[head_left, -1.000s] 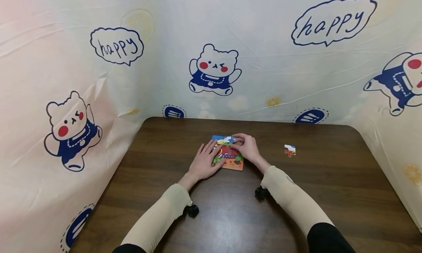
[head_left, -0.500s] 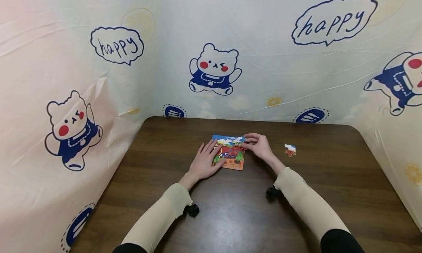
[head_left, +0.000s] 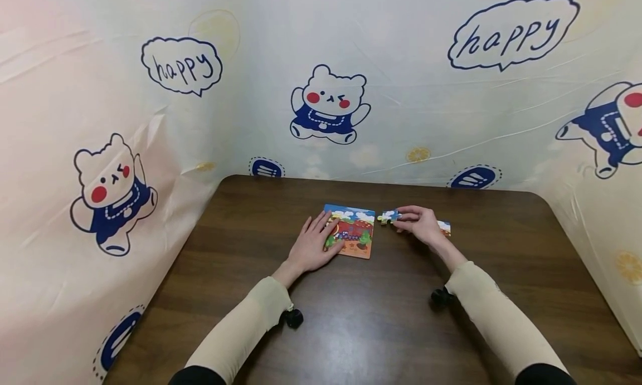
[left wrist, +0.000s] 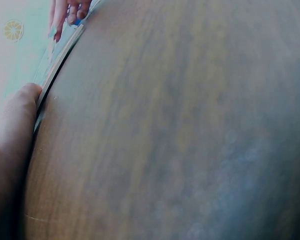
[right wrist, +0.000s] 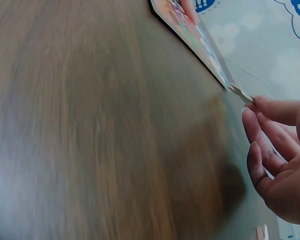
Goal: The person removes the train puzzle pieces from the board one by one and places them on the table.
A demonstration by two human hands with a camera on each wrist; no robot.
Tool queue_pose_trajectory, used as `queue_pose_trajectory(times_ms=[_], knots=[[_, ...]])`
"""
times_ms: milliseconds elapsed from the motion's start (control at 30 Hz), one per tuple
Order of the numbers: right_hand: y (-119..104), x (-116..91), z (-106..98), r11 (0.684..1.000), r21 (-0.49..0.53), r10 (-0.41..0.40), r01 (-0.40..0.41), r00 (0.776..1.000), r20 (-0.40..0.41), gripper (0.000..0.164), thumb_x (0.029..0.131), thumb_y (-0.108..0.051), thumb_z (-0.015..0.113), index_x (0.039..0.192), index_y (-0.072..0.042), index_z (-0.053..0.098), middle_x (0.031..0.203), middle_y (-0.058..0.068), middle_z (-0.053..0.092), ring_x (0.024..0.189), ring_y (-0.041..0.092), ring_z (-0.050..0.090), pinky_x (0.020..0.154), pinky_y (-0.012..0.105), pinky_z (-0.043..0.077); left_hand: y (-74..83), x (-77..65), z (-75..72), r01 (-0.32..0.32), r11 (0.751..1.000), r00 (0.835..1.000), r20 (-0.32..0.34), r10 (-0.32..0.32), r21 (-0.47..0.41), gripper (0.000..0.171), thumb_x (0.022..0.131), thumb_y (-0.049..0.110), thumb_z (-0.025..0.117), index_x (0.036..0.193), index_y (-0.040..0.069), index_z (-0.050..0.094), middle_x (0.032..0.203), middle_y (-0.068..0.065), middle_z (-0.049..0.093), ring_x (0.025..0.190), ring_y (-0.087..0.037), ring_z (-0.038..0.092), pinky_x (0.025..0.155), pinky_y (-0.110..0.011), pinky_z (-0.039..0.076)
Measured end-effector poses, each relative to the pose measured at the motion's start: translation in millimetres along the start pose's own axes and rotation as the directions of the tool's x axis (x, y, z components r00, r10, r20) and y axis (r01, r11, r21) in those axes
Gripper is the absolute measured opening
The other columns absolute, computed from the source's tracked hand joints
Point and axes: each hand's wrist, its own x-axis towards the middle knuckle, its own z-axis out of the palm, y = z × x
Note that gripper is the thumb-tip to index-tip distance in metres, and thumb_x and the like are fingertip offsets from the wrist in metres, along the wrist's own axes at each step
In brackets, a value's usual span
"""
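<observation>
In the head view, a colorful jigsaw puzzle [head_left: 354, 233] with blue sky, red middle and orange lower edge lies on the table. My left hand [head_left: 312, 245] rests on its left side, fingers spread. Just right of the puzzle, my right hand [head_left: 421, 227] pinches a blue-and-white puzzle piece [head_left: 388, 217] between thumb and fingers. The right wrist view shows this piece [right wrist: 241, 93] edge-on at the fingertips, near the puzzle's corner. A second puzzle piece [head_left: 444, 227] lies behind my right hand, partly hidden by it. The left wrist view catches my left thumb [left wrist: 17, 117] at the puzzle's edge.
The dark wooden table [head_left: 321, 329] extends around the puzzle on all sides. A pale cloth [head_left: 411, 106] printed with bears and "happy" bubbles hangs behind the table and along its sides. Black wrist cameras are strapped under both light sleeves [head_left: 501, 312].
My right hand has moved from the puzzle's upper right corner out to the right, carrying the pinched piece off the puzzle and now overlapping the second piece. My left hand has stayed put.
</observation>
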Motion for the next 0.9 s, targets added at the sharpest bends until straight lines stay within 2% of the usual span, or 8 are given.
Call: queue_pose_trajectory(times_ms=[200, 333, 633, 767, 900], knots=[[-0.1, -9.1, -18.0, 1.000, -0.002, 0.010, -0.010, 1.000, 0.000, 0.048, 0.102, -0.006, 0.078, 0.145, 0.010, 0.063, 0.111, 0.016, 0.085, 0.077, 0.003, 0.077, 0.073, 0.023, 0.063, -0.5, 1.8, 0.8, -0.001, 1.000, 1.000, -0.004, 0.001, 0.026, 0.080, 0.107, 0.070, 0.049, 0.174, 0.028, 0.037, 0.185, -0.003, 0.024, 0.174, -0.024, 0.018, 0.142, -0.057, 0.012], [-0.7, -13.4, -26.9, 1.000, -0.018, 0.008, -0.008, 1.000, -0.006, 0.048, 0.101, -0.005, 0.078, 0.144, 0.011, 0.064, 0.109, 0.014, 0.086, 0.078, 0.002, 0.077, 0.071, 0.024, 0.063, -0.3, 2.0, 1.2, -0.002, 1.000, 1.000, -0.010, 0.003, 0.027, 0.080, 0.107, 0.070, 0.050, 0.173, 0.027, 0.037, 0.185, -0.003, 0.024, 0.174, -0.024, 0.019, 0.142, -0.057, 0.012], [3.2, -15.4, -38.7, 0.995, -0.099, 0.006, -0.008, 1.000, -0.022, 0.048, 0.100, -0.007, 0.081, 0.141, 0.011, 0.065, 0.111, 0.018, 0.085, 0.082, -0.006, 0.070, 0.074, 0.021, 0.062, -0.5, 0.5, 0.6, -0.005, 1.000, 1.000, -0.011, 0.005, 0.020, 0.081, 0.106, 0.070, 0.050, 0.173, 0.026, 0.039, 0.185, -0.004, 0.026, 0.174, -0.025, 0.020, 0.142, -0.057, 0.013], [4.4, -16.1, -42.8, 0.989, -0.148, 0.005, -0.008, 1.000, -0.021, 0.048, 0.100, -0.009, 0.081, 0.141, 0.011, 0.066, 0.112, 0.020, 0.085, 0.088, -0.007, 0.068, 0.075, 0.017, 0.059, -1.9, 0.1, 2.5, -0.006, 1.000, 1.000, -0.009, 0.006, 0.023, 0.081, 0.107, 0.071, 0.048, 0.173, 0.026, 0.037, 0.185, -0.003, 0.024, 0.174, -0.025, 0.019, 0.142, -0.057, 0.013], [6.4, -16.5, -46.3, 0.976, -0.219, -0.007, 0.000, 1.000, -0.028, 0.046, 0.100, -0.012, 0.082, 0.139, 0.009, 0.069, 0.112, 0.020, 0.085, 0.097, -0.002, 0.069, 0.078, 0.009, 0.054, -3.4, 1.3, 4.1, -0.008, 1.000, 1.000, -0.014, 0.009, 0.021, 0.081, 0.107, 0.072, 0.047, 0.174, 0.027, 0.037, 0.186, -0.002, 0.024, 0.174, -0.024, 0.018, 0.142, -0.057, 0.012]])
